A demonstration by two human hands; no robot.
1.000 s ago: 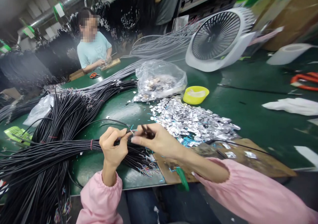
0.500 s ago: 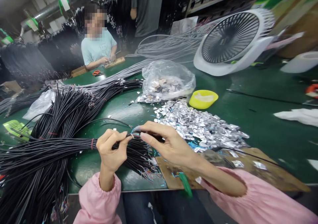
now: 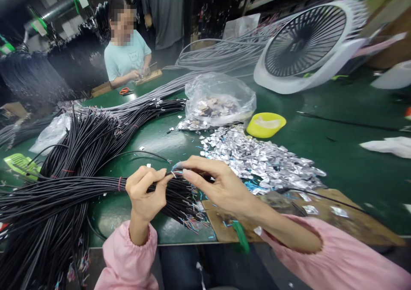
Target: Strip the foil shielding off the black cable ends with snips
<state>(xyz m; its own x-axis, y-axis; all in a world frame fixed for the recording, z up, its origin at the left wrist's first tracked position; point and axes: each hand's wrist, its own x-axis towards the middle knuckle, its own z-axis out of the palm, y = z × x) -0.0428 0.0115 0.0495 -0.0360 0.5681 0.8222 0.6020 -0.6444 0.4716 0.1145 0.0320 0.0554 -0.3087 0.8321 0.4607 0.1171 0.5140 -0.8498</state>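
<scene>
Head view: the left hand (image 3: 146, 193) pinches a slim black cable (image 3: 169, 173) between thumb and forefinger, close to its stripped end, while the right hand (image 3: 220, 185) has thumb and forefinger pressed together on the thin wires (image 3: 177, 170) that spring from it, blue and white among them. The cable end lies right in the small gap between the two grips, its long axis running roughly level from left to right, so both sets of fingertips are about equally near. Whatever is under the right hand's curled fingers cannot be told. Below and to the left of the left grip spreads a thick bundle of cables (image 3: 80, 185), smooth, rubbery-looking and black, cinched by a thin red tie (image 3: 120, 184); its frayed, coloured tips fan out beneath the right hand. Beyond the right grip sits a heap of foil scraps (image 3: 260, 161), crinkled and silvery, with a crumpled, see-through plastic bag (image 3: 221, 99) behind it and a rounded yellow dish (image 3: 266, 125) beside the bag. Under the right forearm lies a worn brown board (image 3: 346, 221), flat on the glossy green tabletop (image 3: 154, 142).
</scene>
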